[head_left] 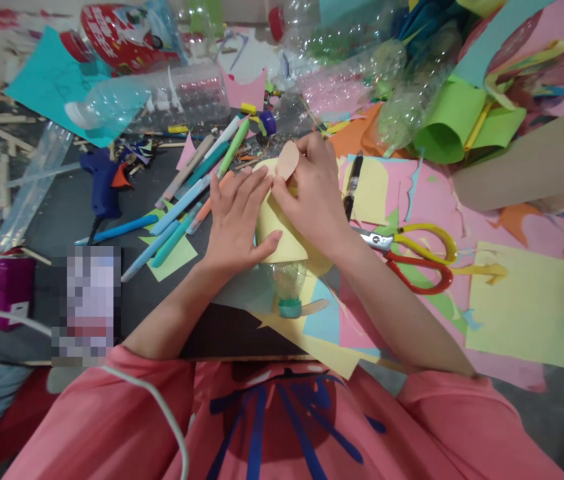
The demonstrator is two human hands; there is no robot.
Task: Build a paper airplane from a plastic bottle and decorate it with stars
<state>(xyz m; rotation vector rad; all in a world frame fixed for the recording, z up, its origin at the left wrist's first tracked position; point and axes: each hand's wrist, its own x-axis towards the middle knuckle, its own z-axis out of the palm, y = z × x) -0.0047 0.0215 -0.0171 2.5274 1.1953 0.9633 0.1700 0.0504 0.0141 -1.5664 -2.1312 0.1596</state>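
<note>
My left hand (237, 217) lies flat, fingers stretched out, on a plastic bottle (288, 283) wrapped in yellow paper (282, 237); the bottle lies with its teal cap toward me. My right hand (309, 197) presses on the same yellow wrap from the right, its fingertips closed on a small tan paper cutout (288, 159) at the wrap's far end. A wooden stick (315, 307) lies beside the cap.
Red and yellow scissors (412, 257) lie right of my right wrist, a black marker (352, 183) beyond. Several pens (192, 193) and a blue glue gun (105, 187) sit left. Empty bottles (162, 100) and paper scraps (522, 300) crowd the table.
</note>
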